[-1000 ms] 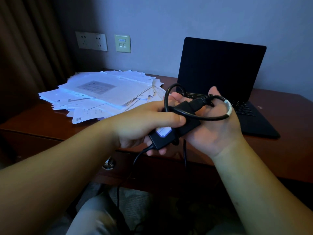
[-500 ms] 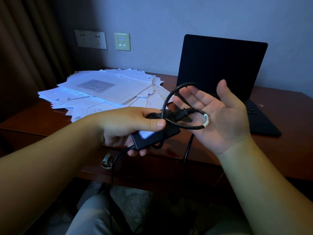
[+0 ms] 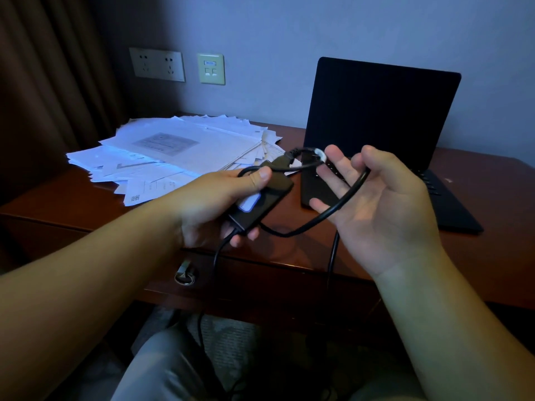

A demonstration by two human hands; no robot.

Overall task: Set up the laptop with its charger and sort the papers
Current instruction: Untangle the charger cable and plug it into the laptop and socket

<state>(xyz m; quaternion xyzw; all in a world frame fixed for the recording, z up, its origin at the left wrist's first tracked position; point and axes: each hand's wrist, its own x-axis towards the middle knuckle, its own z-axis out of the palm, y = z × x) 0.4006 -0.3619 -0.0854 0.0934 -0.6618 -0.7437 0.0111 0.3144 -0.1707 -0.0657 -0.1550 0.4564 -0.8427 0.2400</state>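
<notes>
My left hand [image 3: 214, 204] grips a black charger brick [image 3: 269, 198] with a pale label, thumb on top, above the desk's front edge. Its black cable [image 3: 338, 204] loops from the brick across the straight fingers of my right hand [image 3: 385, 215], which is palm up and open; the cable passes under the thumb. A plug end with a white band [image 3: 318, 154] sticks up between the hands. Two cable runs hang down to the floor. The black laptop [image 3: 382, 117] stands open, its screen dark, at the right. A spread pile of white papers [image 3: 179, 151] lies at the left.
The dark wooden desk [image 3: 58, 204] has a drawer with a metal ring pull [image 3: 184, 274] below my left hand. A double wall socket [image 3: 157, 64] and a small data plate [image 3: 210, 68] sit on the wall above the papers. A brown curtain [image 3: 43, 82] hangs at left.
My right hand has come off the brick, moved right and opened. The coiled cable has loosened into a wider loop lying across its fingers. My left hand keeps hold of the brick.
</notes>
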